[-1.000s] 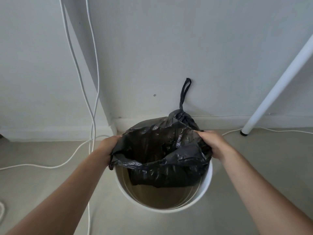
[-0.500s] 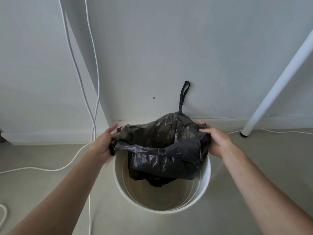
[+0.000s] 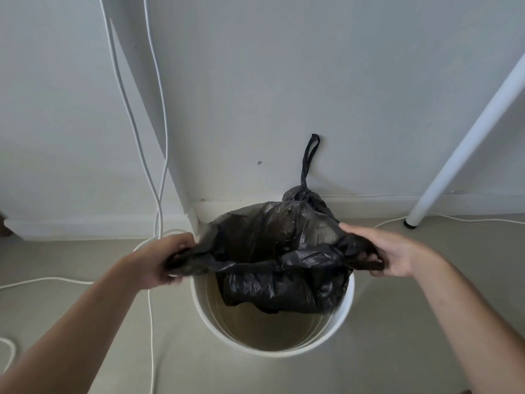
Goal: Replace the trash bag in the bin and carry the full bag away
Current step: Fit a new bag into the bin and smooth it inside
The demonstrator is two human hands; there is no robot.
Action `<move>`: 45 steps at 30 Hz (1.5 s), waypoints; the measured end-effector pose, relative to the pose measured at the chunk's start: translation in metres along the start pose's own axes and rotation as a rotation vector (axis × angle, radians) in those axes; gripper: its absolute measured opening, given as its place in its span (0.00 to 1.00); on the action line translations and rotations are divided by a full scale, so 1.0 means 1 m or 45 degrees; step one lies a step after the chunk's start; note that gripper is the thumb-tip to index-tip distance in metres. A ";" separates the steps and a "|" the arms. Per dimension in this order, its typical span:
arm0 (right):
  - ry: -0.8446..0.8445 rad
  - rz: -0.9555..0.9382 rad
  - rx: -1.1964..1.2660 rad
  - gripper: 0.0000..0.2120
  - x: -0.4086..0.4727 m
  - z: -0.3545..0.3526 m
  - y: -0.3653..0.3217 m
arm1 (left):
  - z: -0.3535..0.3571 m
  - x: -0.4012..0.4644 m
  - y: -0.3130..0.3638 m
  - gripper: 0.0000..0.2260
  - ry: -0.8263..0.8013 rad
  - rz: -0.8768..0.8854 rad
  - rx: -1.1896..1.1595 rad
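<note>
A round white bin [image 3: 338,325] stands on the floor below me. A fresh black trash bag [image 3: 272,251] hangs open over its mouth, its bottom dangling inside. My left hand [image 3: 162,263] grips the bag's left edge, pulled out past the bin's left rim. My right hand [image 3: 389,251] grips the right edge, stretched beyond the right rim. Behind the bin, against the wall, sits the tied full black bag [image 3: 301,194] with its handle loop sticking up; most of it is hidden by the new bag.
The wall and skirting board are right behind the bin. White cables [image 3: 159,177] hang down the wall at the left and trail across the floor. A slanted white table leg [image 3: 454,155] meets the floor at the right.
Both hands have pulled apart sideways, stretching the bag's mouth wider than the bin. The bag's opening now spreads across the rim.
</note>
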State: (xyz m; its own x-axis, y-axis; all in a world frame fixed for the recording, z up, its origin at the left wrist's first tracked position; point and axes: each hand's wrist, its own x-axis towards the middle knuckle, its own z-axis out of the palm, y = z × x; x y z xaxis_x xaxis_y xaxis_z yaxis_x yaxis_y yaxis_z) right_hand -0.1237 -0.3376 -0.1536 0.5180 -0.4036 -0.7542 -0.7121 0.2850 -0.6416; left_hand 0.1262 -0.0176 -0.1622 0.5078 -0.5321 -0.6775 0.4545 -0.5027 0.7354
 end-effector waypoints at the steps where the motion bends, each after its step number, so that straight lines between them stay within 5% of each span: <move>1: -0.091 0.001 -0.014 0.20 -0.003 -0.001 0.004 | -0.003 -0.007 -0.003 0.05 -0.057 -0.006 0.032; 3: -0.222 -0.018 -0.034 0.23 -0.006 -0.001 0.013 | -0.001 -0.017 -0.007 0.01 -0.227 -0.047 0.064; 5: -0.240 -0.035 -0.081 0.19 -0.007 0.006 0.016 | 0.003 -0.022 -0.009 0.11 -0.347 -0.059 0.137; 8: -0.092 -0.108 -0.084 0.23 0.000 0.015 0.013 | 0.008 -0.017 -0.006 0.23 -0.388 0.015 0.195; 10: 0.034 -0.171 -0.113 0.13 0.000 0.021 0.007 | 0.002 -0.009 -0.004 0.26 -0.361 0.066 0.157; 17: 0.186 -0.332 0.295 0.08 0.013 0.035 -0.002 | -0.001 0.014 0.002 0.09 -0.050 0.216 -0.211; 20: 0.123 -0.343 0.325 0.01 0.011 0.036 -0.005 | -0.001 0.015 0.001 0.04 -0.019 0.187 -0.320; 28: -0.135 -0.163 0.653 0.08 -0.003 0.018 0.006 | -0.014 0.010 0.000 0.05 0.089 0.189 -0.547; 34: -0.212 -0.204 0.743 0.06 -0.008 0.022 0.006 | -0.012 0.005 -0.004 0.07 -0.022 0.052 -0.419; 40: -0.421 -0.259 0.672 0.08 -0.018 0.017 0.015 | -0.026 -0.012 -0.017 0.25 -0.281 0.052 -0.179; 45: -0.667 -0.240 0.448 0.25 -0.012 0.024 0.034 | -0.019 -0.017 -0.035 0.33 -0.516 0.061 -0.066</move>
State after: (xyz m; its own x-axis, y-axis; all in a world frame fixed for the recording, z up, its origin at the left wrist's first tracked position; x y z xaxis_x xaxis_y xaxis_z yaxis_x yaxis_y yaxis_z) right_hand -0.1429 -0.3026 -0.1692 0.8442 -0.0228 -0.5355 -0.4352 0.5540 -0.7097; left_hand 0.1161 0.0220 -0.1761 0.2048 -0.7845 -0.5854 0.4788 -0.4413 0.7589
